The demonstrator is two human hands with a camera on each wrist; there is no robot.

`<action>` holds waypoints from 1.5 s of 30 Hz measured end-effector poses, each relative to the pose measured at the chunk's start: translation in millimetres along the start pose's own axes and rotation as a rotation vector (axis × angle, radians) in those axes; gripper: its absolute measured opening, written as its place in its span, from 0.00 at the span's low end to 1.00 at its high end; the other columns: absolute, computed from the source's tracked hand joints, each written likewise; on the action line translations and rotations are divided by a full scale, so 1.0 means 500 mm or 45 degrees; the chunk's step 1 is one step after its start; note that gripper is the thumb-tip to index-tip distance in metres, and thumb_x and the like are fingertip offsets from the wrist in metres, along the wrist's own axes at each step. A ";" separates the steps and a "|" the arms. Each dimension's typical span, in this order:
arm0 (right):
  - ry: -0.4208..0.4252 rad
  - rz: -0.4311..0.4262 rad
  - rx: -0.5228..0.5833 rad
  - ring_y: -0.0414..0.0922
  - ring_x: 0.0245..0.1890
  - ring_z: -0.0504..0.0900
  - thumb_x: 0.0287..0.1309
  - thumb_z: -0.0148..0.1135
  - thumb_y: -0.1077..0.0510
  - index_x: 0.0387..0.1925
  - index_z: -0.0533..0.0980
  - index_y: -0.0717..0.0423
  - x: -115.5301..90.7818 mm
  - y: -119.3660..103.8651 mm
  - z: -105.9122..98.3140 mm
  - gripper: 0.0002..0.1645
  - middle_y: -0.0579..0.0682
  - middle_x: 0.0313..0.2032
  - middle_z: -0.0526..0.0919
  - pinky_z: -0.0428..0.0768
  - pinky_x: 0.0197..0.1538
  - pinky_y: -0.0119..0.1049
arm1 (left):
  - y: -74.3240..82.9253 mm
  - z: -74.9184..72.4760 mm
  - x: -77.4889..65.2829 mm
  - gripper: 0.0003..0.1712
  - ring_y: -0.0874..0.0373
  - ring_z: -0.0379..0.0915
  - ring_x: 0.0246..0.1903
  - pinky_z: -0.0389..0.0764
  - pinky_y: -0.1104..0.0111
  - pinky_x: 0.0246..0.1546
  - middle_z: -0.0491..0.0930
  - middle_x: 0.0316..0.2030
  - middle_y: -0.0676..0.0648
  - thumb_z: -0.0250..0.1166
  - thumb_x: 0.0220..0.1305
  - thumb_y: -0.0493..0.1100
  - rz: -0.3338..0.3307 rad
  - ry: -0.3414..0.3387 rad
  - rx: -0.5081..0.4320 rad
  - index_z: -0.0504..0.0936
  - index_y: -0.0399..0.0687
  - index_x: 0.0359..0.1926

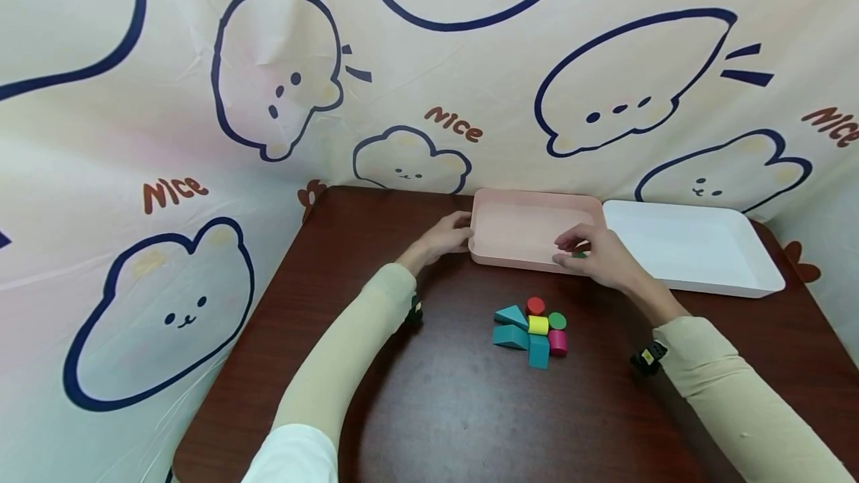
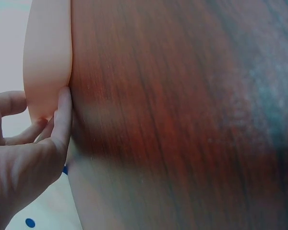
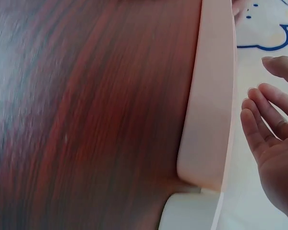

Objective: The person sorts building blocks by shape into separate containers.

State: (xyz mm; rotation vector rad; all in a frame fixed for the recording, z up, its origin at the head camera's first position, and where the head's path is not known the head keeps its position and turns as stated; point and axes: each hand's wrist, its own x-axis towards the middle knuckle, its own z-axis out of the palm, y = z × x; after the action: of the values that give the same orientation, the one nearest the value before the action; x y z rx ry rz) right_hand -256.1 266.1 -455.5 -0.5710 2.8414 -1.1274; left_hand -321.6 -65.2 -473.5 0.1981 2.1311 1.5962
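My left hand holds the left end of a shallow pink tray. In the left wrist view, its fingers lie against the tray's outer wall near a corner, and one digit touches the rim. Over the right part of the same tray hovers my right hand, its fingers loosely bent and apart. The right wrist view shows nothing between them. A small green piece shows beneath this hand; the rest of it is hidden.
Nearer on the dark wood table sits a cluster of colored blocks: several teal blocks, a yellow block, a red one, a green one and a magenta one. A white tray stands right of the pink one. Behind hangs a printed curtain.
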 end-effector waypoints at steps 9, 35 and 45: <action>-0.038 -0.141 0.064 0.52 0.46 0.83 0.61 0.78 0.57 0.53 0.84 0.63 -0.003 -0.044 0.032 0.22 0.55 0.47 0.86 0.87 0.55 0.55 | -0.001 0.002 0.001 0.33 0.47 0.74 0.66 0.82 0.58 0.63 0.63 0.76 0.39 0.53 0.81 0.38 -0.002 0.005 -0.014 0.57 0.42 0.82; -0.237 -0.230 0.149 0.45 0.45 0.84 0.62 0.79 0.52 0.53 0.84 0.57 -0.020 -0.076 0.104 0.22 0.43 0.44 0.86 0.87 0.54 0.46 | -0.002 -0.001 0.002 0.34 0.47 0.75 0.65 0.81 0.57 0.64 0.63 0.77 0.39 0.53 0.81 0.39 0.000 -0.002 -0.006 0.57 0.42 0.82; -0.321 -0.225 0.201 0.49 0.46 0.85 0.63 0.78 0.52 0.53 0.83 0.56 -0.033 -0.078 0.125 0.21 0.49 0.46 0.87 0.88 0.53 0.49 | -0.004 -0.001 0.003 0.33 0.47 0.76 0.65 0.81 0.56 0.64 0.65 0.75 0.39 0.53 0.82 0.41 -0.007 -0.006 0.005 0.58 0.43 0.82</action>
State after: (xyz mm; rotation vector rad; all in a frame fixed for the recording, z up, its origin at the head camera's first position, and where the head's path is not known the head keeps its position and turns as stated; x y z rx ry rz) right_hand -218.1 204.6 -477.5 -0.8964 2.5038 -1.1944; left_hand -323.1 -65.6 -475.6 0.1966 2.1298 1.5866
